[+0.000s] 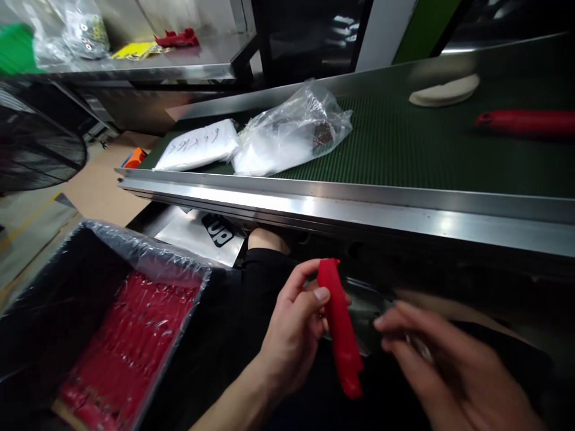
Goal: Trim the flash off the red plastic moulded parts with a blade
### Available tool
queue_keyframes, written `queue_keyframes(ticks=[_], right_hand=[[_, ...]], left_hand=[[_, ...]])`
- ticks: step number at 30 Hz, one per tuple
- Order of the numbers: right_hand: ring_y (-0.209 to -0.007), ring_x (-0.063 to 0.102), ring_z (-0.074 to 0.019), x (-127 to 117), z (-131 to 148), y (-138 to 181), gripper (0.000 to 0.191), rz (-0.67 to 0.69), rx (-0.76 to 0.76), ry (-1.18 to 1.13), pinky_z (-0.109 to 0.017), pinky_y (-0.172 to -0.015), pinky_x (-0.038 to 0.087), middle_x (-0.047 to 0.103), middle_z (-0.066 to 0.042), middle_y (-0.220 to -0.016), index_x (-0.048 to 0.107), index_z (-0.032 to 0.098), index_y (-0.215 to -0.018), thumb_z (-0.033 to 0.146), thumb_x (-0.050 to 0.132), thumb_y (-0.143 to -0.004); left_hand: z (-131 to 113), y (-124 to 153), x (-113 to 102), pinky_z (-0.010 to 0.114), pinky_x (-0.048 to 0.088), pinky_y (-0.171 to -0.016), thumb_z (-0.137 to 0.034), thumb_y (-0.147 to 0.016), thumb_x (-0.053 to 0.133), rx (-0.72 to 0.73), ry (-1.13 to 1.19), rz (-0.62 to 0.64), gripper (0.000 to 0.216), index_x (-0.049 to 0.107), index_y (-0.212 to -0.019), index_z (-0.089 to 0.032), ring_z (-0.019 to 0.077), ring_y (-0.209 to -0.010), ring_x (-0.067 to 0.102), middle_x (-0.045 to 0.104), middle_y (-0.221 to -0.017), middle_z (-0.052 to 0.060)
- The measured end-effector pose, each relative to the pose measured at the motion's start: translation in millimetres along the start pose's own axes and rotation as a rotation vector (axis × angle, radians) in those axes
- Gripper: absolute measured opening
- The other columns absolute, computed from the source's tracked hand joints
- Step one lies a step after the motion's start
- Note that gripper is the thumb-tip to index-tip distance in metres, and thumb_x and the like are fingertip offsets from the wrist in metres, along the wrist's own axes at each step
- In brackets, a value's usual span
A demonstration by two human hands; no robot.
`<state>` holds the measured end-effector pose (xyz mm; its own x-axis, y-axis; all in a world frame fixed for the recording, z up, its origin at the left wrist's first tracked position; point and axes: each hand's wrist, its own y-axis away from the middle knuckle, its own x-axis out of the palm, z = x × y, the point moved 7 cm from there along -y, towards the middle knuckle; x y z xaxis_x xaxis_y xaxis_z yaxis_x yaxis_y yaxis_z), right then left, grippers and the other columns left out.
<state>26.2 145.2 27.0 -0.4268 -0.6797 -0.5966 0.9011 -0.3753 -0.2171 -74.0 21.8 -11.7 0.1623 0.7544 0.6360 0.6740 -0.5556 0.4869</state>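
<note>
Down at the left, a black bin point(27, 311) lined with clear plastic is sitting beside the person's knees, holding rows of red parts point(130, 347) packed flat. Above it, 2 plastic bags point(251, 140) are lying on the green conveyor belt point(404, 149), close to its steel edge.

In the middle, the left hand point(291, 329) is pinching 1 red plastic piece point(341, 329) between thumb and fingertips near its top, the rest of the piece hanging free below the belt's edge. That grip looks light to me; a small knock could be turning the piece or dropping it into the dark gap underneath.

To the right, the right hand point(449, 365) is blurring, fingers half curled and spread. I cannot tell if it has anything in it. It is coming close to the piece, and a fast, badly aimed reach could be what knocks it loose.

Farther right on the belt, another red piece point(525, 123) is lying by a white pad point(444, 90).
</note>
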Motion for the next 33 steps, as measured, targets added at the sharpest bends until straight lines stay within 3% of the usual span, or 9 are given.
queue_keyframes(ticks=[4, 9, 15, 33], right_hand=[[-0.091, 0.067, -0.0121, -14, 7, -37, 0.049, 0.072, -0.227, 0.065, -0.019, -0.077, 0.056, 0.066, 0.001, -0.111, 0.046, 0.031, -0.140, 0.019, 0.056, -0.093], [-0.111, 0.058, -0.0134, -18, 36, -55, 0.050, 0.124, -0.467, 0.204, -0.026, -0.099, 0.045, 0.060, -0.002, -0.125, 0.051, 0.023, -0.137, 0.004, 0.052, -0.091], [-0.107, 0.057, -0.0169, -16, 52, -56, 0.039, 0.112, -0.544, 0.281, -0.032, -0.091, 0.046, 0.061, -0.008, -0.118, 0.060, 0.014, -0.127, 0.003, 0.052, -0.090], [-0.103, 0.058, -0.0180, -15, 58, -51, 0.037, 0.066, -0.592, 0.367, -0.034, -0.088, 0.044, 0.063, -0.009, -0.115, 0.062, 0.012, -0.123, 0.001, 0.053, -0.090]], left_hand=[[0, 8, 11, 0.018, 0.042, -0.049, -0.030, -0.085, 0.056, -0.026, 0.006, 0.063, 0.027, 0.056, -0.110, -0.020, 0.0089, -0.054, 0.052, 0.064, -0.082, 0.005], [-4, 14, 17, 0.017, 0.039, -0.043, -0.030, -0.087, 0.050, 0.018, 0.003, 0.088, 0.024, 0.056, -0.107, -0.018, 0.0093, -0.049, 0.052, 0.064, -0.083, 0.006], [-6, 18, 13, 0.018, 0.040, -0.044, -0.030, -0.087, 0.051, 0.052, -0.010, 0.047, 0.024, 0.058, -0.106, -0.018, 0.0092, -0.049, 0.053, 0.064, -0.083, 0.005], [-4, 21, 13, 0.017, 0.041, -0.043, -0.029, -0.087, 0.051, 0.056, 0.008, 0.069, 0.025, 0.059, -0.107, -0.017, 0.0096, -0.049, 0.054, 0.065, -0.082, 0.006]])
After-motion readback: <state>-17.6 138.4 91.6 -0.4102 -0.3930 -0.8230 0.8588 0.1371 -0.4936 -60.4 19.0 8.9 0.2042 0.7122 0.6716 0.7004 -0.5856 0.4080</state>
